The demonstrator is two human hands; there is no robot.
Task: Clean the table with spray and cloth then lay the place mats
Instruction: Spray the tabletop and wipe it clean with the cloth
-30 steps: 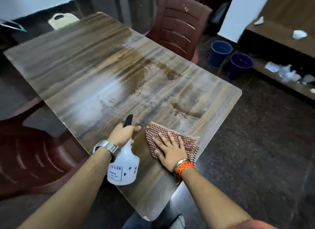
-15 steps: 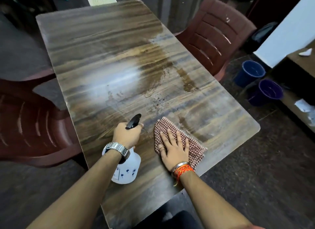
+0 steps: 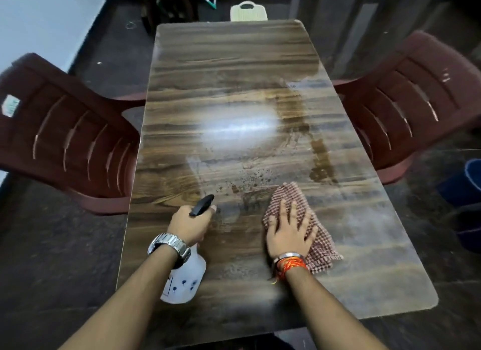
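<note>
Checked cloth (image 3: 321, 249), soft and limp, is pressed flat on the near right of the bench (image 3: 234, 71) under the right grip (image 3: 287, 232), which is spread wide. It is best driven from the palm, since it will likely bunch. The plastic bottle (image 3: 186, 279), near left, is held at its neck by the left grip (image 3: 188, 223), curled round the trigger. It is probably light, and perhaps slippery when wet.

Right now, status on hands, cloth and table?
Left hand grips spray bottle. Right hand flat on checked cloth. Table wet-streaked, mats not yet laid.
</note>
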